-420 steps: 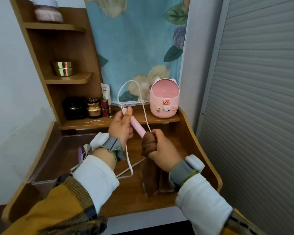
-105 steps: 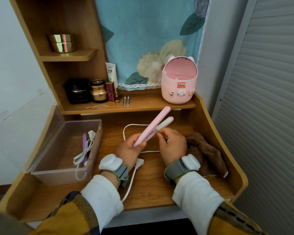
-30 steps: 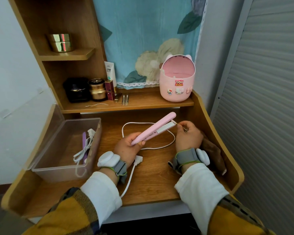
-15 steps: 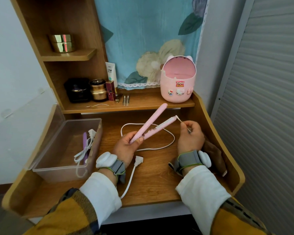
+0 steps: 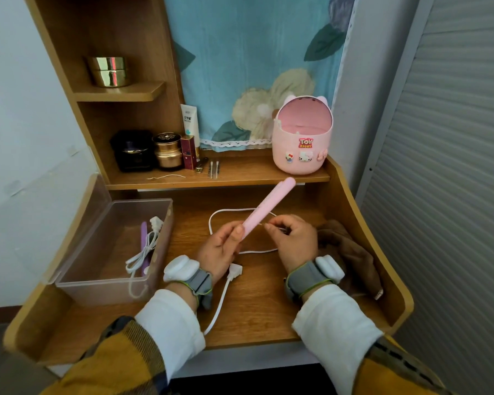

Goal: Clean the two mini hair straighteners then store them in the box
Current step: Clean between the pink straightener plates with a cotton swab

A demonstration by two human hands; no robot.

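Light: I am seeing soft, even, fairly bright light, source outside my view.
Glare: the gold jar [image 5: 108,71] is throwing small highlights.
Shadows: faint ones are lying under the shelf [image 5: 248,173].
Edges: the desk [image 5: 254,315] rim is bowing; plaid sleeves [image 5: 120,363] are blurring.

Pink bin [image 5: 301,146], gold jar [image 5: 167,151] on shelf [image 5: 248,174]

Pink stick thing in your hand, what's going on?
A person's left hand grips a pink mini hair straightener by its lower end, tip tilted up. The right hand pinches something thin beside it, too small to identify. A purple mini hair straightener lies in the clear plastic box. A brown cloth lies by the right hand.
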